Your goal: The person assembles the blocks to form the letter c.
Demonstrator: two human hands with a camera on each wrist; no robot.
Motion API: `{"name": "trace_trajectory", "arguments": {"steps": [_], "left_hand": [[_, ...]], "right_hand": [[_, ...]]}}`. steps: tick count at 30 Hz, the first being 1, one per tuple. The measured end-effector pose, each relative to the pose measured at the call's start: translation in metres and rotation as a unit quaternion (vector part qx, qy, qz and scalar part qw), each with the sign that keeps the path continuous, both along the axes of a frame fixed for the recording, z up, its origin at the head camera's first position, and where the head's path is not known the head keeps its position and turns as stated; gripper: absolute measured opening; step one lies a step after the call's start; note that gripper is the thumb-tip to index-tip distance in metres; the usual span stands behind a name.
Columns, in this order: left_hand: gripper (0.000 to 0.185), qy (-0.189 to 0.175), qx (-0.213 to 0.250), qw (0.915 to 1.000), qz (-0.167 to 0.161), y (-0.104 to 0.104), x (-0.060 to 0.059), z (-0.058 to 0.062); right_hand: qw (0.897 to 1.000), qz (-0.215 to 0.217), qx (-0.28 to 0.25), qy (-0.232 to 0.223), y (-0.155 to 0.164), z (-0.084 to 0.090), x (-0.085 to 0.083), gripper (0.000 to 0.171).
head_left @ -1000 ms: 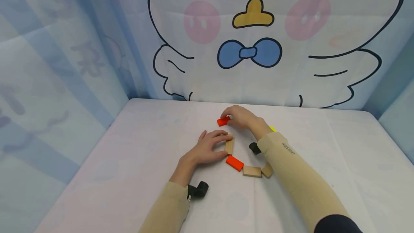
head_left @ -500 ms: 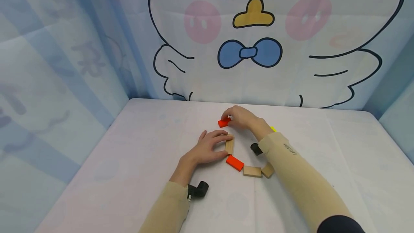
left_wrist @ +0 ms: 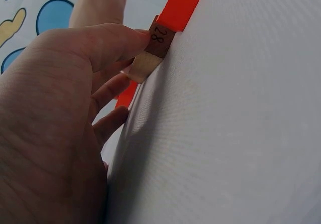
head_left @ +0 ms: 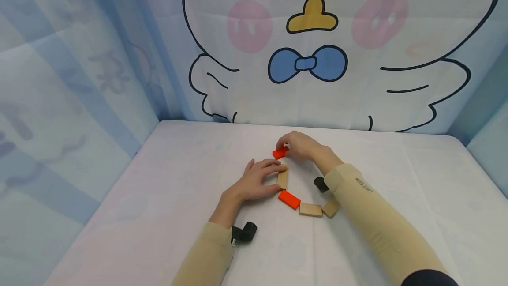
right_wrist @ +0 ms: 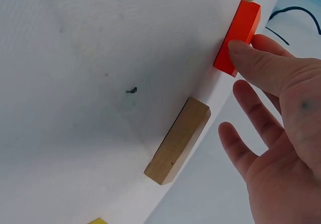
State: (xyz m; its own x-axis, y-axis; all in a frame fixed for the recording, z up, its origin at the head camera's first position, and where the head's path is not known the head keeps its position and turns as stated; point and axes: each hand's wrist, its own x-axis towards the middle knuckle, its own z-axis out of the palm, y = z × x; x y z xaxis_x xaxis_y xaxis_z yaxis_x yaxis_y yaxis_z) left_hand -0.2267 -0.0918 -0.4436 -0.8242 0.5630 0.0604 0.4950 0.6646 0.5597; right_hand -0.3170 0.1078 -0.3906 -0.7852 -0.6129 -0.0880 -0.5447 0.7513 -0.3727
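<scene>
Fingertips of the right hand [head_left: 300, 145] pinch the far red block [head_left: 280, 152] at its end, with the thumb pressing its side, as the right wrist view shows [right_wrist: 237, 38]. The left hand [head_left: 254, 181] rests on the table [head_left: 166, 180] with its fingers curled against the wooden block [head_left: 282, 178] just nearer the person; in the left wrist view the thumb tip sits on that block [left_wrist: 150, 53], which bears a printed number.

Procedure for the placing step, as judged from these views:

1. Keep the left grip steady on the wooden block so it does not slide while its neighbour is moved.
2. Turn the red block only by the fingertips. Bring its near end against the far end of the wooden block, touching but not overlapping.
3. Keep the right wrist raised. The right forearm passes over the near part of the chain, where another red block [head_left: 288, 199] and two wooden blocks [head_left: 310, 209] [head_left: 330, 208] lie end to end.
4. Lift the fingers straight up, not sideways.

Another wooden block lies just beyond the right fingers in the right wrist view [right_wrist: 178, 140]; avoid brushing it. A yellow piece [right_wrist: 98, 221] shows at that view's lower edge, well apart from the grip.
</scene>
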Motion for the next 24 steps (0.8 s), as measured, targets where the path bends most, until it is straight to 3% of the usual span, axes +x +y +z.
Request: {"name": "trace_trajectory", "arguments": {"steps": [9, 24], "left_hand": [[0.051, -0.005, 0.005, 1.0000, 0.002, 0.0006, 0.0008, -0.0005], [0.051, -0.003, 0.008, 1.0000, 0.000, 0.0001, 0.0011, 0.0000]], "right_hand": [[1.000, 0.015, 0.016, 0.002, 0.0058, 0.0018, 0.0021, 0.021], [0.998, 0.001, 0.060, -0.009, 0.0066, 0.0081, 0.0044, 0.025]]}}
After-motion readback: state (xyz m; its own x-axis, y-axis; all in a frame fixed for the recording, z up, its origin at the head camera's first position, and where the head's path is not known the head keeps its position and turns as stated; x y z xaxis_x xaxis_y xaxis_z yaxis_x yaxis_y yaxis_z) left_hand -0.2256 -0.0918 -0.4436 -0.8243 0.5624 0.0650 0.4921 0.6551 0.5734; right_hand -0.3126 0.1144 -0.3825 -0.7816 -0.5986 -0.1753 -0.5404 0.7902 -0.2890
